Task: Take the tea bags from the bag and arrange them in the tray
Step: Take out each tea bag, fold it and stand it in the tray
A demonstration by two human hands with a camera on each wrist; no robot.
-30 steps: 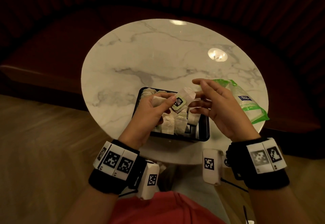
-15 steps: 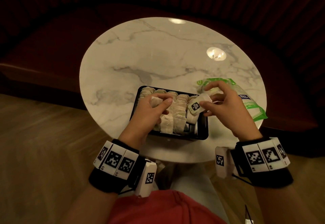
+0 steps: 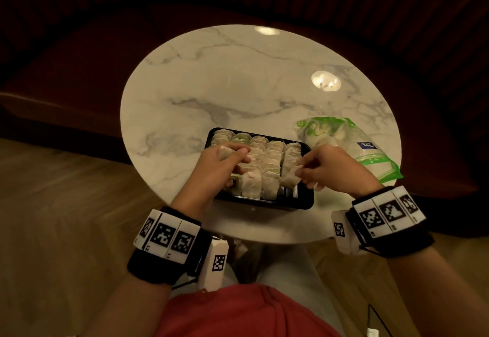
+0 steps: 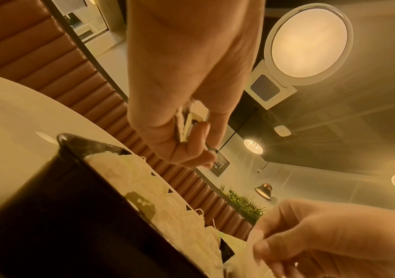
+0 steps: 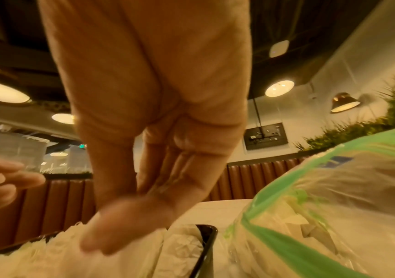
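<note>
- Your right hand pinches a tea bag in curled fingers, over the tray's right-hand column.
- Your left hand grips another tea bag above the left columns.
- The bag lies right of the tray on the desk.

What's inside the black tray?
The tray holds rows of tea bags, packed side by side. The left hand covers its left part, so what lies under there stays hidden. The tray's floor shows only at the near edge.

left hand: fingers curled, thumb and fingers pinching a small pale tea bag, wrist raised | right hand: fingertips pinching a pale tea bag, palm down | both forearms extended forward, black wristbands with coded tags
</note>
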